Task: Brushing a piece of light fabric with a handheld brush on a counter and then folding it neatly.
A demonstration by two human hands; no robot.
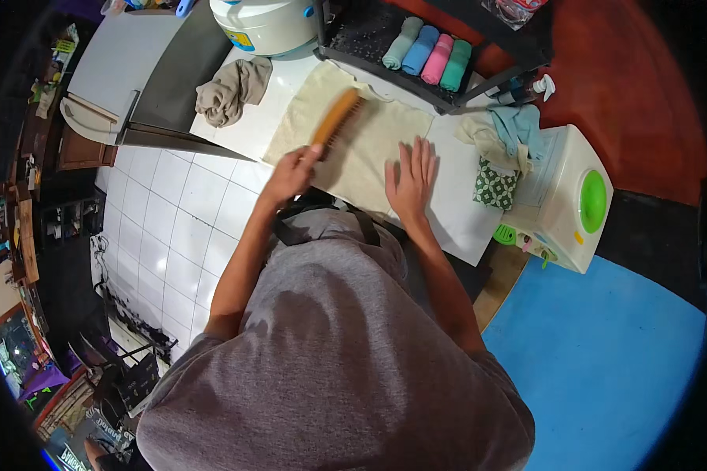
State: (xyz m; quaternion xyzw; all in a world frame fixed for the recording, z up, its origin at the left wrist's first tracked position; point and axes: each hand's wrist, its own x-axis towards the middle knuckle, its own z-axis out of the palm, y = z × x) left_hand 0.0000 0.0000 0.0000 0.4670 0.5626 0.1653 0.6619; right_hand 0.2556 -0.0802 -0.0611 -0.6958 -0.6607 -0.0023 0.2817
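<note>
My left hand [291,174] is closed round the handle of a wooden brush [336,118] with dark bristles. The brush is slightly smeared by motion and is over a cream cloth [377,153] spread on the white tabletop [457,212]; whether its bristles touch the cloth I cannot tell. My right hand [412,179] lies palm down with its fingers stretched out, at the right part of the cloth's near edge. A crumpled beige cloth [234,90] sits at the far left of the table.
A black rack [361,47] at the back holds several rolled cloths [426,55]. A white rice cooker [267,23] stands at the back left. To the right are a crumpled light-blue cloth [518,129], a green patterned pouch [495,184], a pump bottle [526,93] and a white-and-green appliance [577,196].
</note>
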